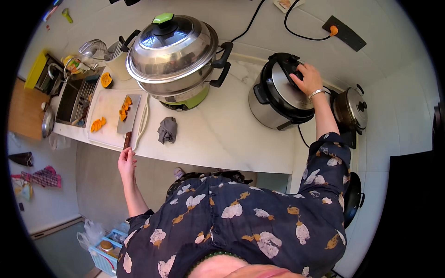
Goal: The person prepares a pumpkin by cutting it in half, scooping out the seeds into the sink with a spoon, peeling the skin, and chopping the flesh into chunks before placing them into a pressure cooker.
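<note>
My right hand (308, 80) grips the black lid handle (289, 69) of an electric pressure cooker (269, 107), its thumb on the near side. The lid (283, 83) sits on the cooker. At the counter's front edge, my left hand (127, 162) has its fingers partly curled by the end of a cleaver's wooden handle (127, 139); whether they touch it is unclear. The cleaver's blade (131, 113) lies over a white cutting board (104, 104), with orange pumpkin pieces (122, 114) on it. More pumpkin pieces (98, 124) lie on the board to the left.
A lidded steel steamer (170, 59) on a green base stands behind a crumpled grey cloth (168, 130). A cut pumpkin piece (106, 80) sits behind the board, near the sink (74, 104). At right are a lidded pot (351, 107) and a power cord (306, 36).
</note>
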`<state>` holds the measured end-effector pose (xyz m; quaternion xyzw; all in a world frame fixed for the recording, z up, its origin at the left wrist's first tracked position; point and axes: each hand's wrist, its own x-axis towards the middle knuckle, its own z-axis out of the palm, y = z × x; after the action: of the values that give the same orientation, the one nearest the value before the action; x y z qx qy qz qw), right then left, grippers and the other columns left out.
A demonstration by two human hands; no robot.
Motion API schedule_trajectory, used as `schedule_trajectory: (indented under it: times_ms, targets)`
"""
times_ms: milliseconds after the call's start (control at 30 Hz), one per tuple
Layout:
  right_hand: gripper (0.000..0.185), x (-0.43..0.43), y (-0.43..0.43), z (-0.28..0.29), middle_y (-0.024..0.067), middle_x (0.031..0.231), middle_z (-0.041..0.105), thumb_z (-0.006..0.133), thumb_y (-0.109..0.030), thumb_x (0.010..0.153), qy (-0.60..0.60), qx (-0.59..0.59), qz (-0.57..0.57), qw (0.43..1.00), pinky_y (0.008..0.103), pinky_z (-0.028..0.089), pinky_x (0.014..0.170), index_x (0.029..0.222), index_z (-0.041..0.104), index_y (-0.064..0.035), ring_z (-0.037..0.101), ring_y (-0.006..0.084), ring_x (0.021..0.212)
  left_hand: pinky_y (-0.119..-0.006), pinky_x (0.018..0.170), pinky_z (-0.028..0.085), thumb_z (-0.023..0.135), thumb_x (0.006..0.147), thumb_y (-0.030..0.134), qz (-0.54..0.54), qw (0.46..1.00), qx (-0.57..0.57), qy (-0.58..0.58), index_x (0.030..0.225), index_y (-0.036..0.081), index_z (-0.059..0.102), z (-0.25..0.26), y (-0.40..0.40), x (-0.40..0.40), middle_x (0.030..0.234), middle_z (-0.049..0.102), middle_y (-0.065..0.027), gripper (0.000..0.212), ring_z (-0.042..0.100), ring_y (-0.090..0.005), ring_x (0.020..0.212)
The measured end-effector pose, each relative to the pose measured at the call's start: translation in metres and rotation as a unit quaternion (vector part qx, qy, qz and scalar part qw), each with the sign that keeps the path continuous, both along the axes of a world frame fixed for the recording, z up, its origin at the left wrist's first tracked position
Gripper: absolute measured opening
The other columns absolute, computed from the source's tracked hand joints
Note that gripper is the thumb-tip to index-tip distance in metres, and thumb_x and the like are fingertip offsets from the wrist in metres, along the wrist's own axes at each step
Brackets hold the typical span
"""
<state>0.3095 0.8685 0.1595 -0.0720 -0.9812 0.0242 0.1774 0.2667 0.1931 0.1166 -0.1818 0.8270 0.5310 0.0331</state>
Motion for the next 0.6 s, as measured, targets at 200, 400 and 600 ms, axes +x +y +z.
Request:
schedule_trajectory:
  times_ms: [200,400,600]
  targets:
    - [0.053,-0.007,-0.022,0.012,0.0109,0.091,0.061,0.055,-0.058,0.077,-0.015,0.005,-0.133,0.991,0.0406,0.047,0.076,0.096,0.063,-0.0093,0.058,0.0299,0.088,-0.015,0.046,0.035,0.057,0.09,0.022,0.002,1.0,0.018,0.025,0.104,0.006,0.06,0.001,0.019,0.019,0.081,0.058,0.0005,0.021,0.047,-0.0036,0.057]
    - [0.059,-0.019,-0.022,0.03,0.0185,0.095,0.065,0.058,-0.056,0.072,-0.036,-0.05,-0.186,0.981,0.0407,0.05,0.076,0.101,0.064,-0.005,0.063,0.0335,0.087,-0.016,0.047,0.035,0.056,0.09,0.021,-0.011,0.999,0.025,0.022,0.104,0.005,0.06,-0.012,0.023,0.028,0.081,0.058,0.0005,0.022,0.048,-0.0038,0.058]
    - [0.05,-0.007,0.02,0.102,0.0196,0.088,0.064,0.061,-0.049,0.072,0.054,-0.152,-0.123,0.979,0.0396,0.048,0.072,0.091,0.065,-0.0036,0.061,0.0359,0.083,-0.018,0.048,0.037,0.057,0.089,0.021,-0.019,1.0,0.022,0.008,0.104,0.006,0.06,-0.018,0.029,0.021,0.082,0.059,0.0008,0.022,0.048,-0.0046,0.058]
